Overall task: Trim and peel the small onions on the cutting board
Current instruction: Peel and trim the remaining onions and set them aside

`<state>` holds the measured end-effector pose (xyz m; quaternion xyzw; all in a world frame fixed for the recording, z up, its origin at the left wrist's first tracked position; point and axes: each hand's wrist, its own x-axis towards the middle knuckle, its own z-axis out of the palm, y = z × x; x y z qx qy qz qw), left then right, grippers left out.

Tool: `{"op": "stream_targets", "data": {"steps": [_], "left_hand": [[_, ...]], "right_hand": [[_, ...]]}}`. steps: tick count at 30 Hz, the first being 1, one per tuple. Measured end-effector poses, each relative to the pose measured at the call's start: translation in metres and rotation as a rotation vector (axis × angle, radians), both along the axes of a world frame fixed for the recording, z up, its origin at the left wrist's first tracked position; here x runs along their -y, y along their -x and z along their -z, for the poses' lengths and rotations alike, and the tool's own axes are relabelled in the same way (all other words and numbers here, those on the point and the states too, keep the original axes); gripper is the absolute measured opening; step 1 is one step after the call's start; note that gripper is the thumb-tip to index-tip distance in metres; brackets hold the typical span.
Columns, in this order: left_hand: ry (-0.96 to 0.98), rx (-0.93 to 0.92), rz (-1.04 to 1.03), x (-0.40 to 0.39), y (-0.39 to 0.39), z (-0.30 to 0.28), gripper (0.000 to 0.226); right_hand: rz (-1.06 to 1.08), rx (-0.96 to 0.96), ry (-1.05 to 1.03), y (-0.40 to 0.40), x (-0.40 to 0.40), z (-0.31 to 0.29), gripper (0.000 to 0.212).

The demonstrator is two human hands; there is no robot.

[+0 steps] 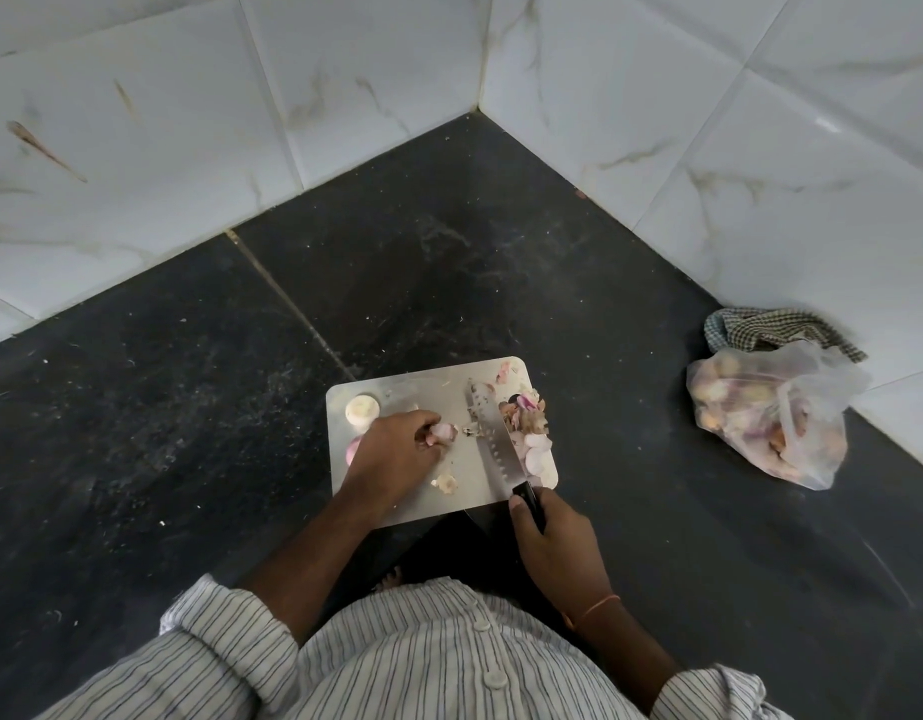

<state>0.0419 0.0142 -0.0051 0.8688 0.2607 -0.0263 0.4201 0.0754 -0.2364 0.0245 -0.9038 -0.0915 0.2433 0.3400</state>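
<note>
A steel cutting board [397, 389] lies on the dark counter. My left hand [397, 449] pinches a small pink onion [444, 432] at the board's middle. My right hand [558, 548] grips the black handle of a knife [488, 433], whose blade lies flat across the board just right of the onion. A heap of peels and trimmed onion pieces [529, 423] sits along the board's right edge. A pale cut onion [362, 407] stands at the far left corner, and a small scrap [445, 483] lies near the front.
A clear plastic bag of small onions [766, 423] lies on the counter to the right, against a checked cloth [771, 330]. White tiled walls [657, 122] meet in a corner behind the board. The dark stone counter [189, 433] stretches left.
</note>
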Motion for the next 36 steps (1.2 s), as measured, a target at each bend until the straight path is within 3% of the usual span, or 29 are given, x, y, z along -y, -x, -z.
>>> {"op": "stream_targets", "data": {"steps": [7, 20, 25, 36], "left_hand": [[-0.03, 0.07, -0.018, 0.006, -0.008, -0.008, 0.04], [-0.084, 0.001, -0.053, 0.009, -0.008, -0.007, 0.049], [-0.065, 0.04, -0.038, 0.011, -0.006, -0.007, 0.035], [-0.03, 0.058, -0.037, 0.008, -0.008, -0.007, 0.03]], "right_hand": [[-0.08, 0.044, -0.031, 0.006, -0.009, 0.002, 0.024], [-0.151, 0.081, 0.021, -0.001, -0.007, 0.008, 0.022], [-0.157, 0.084, 0.008, -0.002, -0.004, 0.007, 0.023], [-0.238, 0.173, 0.027, -0.007, 0.001, 0.003, 0.022]]}}
